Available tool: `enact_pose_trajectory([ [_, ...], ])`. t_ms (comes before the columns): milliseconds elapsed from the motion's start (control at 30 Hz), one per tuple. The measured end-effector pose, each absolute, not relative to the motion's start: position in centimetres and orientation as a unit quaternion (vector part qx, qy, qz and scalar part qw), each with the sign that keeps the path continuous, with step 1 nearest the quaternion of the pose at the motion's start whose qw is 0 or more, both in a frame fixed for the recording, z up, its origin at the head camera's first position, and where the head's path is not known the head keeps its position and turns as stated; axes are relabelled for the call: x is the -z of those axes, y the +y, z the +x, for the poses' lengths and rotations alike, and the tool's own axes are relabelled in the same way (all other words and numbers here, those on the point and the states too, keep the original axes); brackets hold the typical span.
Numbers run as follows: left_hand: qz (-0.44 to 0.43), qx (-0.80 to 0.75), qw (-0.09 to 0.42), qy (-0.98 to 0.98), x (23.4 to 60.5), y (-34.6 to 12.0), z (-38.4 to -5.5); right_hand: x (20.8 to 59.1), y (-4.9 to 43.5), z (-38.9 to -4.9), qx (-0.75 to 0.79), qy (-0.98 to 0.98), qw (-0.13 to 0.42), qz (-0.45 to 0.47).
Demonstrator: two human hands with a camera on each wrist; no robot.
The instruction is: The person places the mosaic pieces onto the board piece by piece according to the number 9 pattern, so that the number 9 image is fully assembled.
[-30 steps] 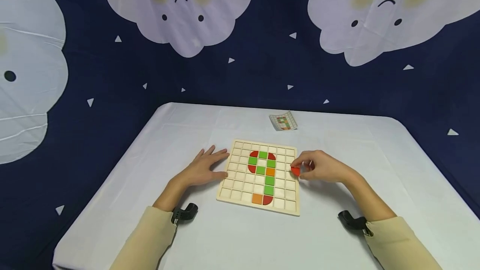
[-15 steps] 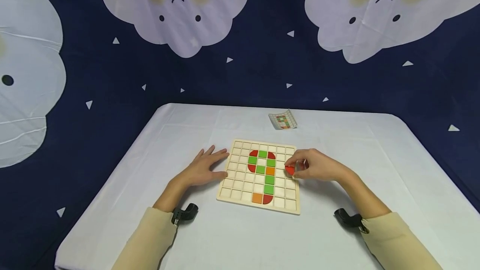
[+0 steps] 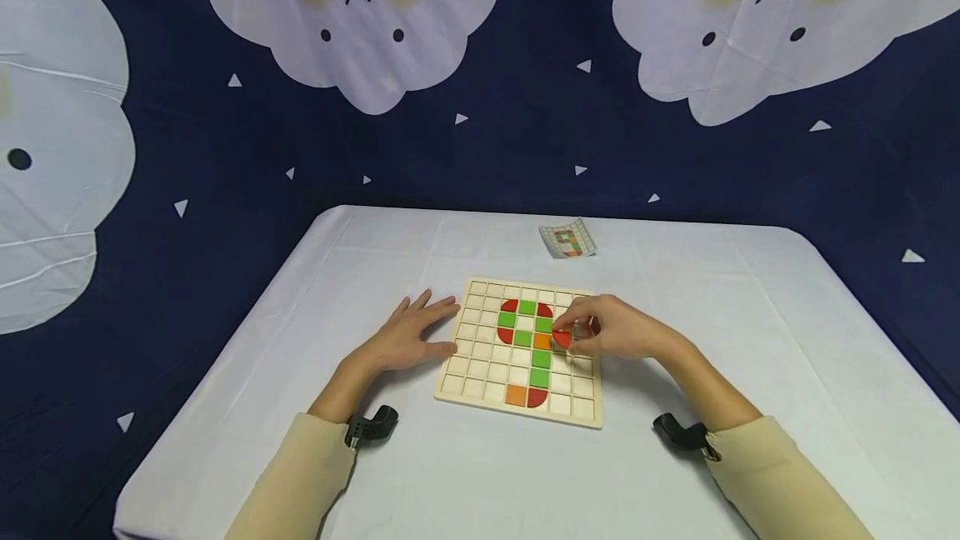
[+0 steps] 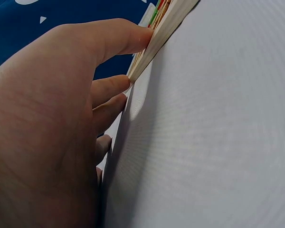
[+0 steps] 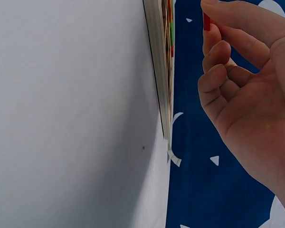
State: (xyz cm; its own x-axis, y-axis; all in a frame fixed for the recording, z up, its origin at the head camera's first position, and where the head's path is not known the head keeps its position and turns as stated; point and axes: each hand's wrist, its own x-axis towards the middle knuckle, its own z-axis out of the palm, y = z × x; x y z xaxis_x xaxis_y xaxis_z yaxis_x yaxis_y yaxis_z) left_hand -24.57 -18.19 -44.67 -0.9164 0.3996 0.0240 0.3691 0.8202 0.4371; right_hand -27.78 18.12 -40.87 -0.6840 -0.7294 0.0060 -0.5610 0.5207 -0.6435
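Note:
A wooden grid board (image 3: pixel 476 371) lies on the table, bearing green squares (image 3: pixel 539 377), orange squares (image 3: pixel 516 395) and red rounded-corner tiles (image 3: pixel 537 397) in a figure-like shape. My right hand (image 3: pixel 618 325) pinches a red tile (image 3: pixel 561 338) between thumb and fingers, just right of the upper orange square. Seen edge-on in the right wrist view, that tile (image 5: pixel 206 22) is held off the board's face. With fingers spread and straight, my left hand (image 3: pixel 408 336) rests at the board's left side. Its thumb touches the board's edge (image 4: pixel 156 42) in the left wrist view.
Behind the board lies a small curled card (image 3: pixel 568 238) printed with a coloured grid pattern. A white cloth covers the table (image 3: pixel 360 265). A dark blue curtain (image 3: pixel 525 140) with clouds hangs beyond its far edge.
My right hand has carried the red tile leftward from the board's right edge to beside the orange square. The left hand and the board have stayed put.

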Motion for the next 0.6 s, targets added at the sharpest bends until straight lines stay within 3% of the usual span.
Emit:
enact_pose_trajectory([
  [600, 0.197, -0.223, 0.033, 0.954, 44.8, -18.0, -24.6, 40.6, 15.9, -27.4, 0.318, 0.854, 0.126, -0.392],
])
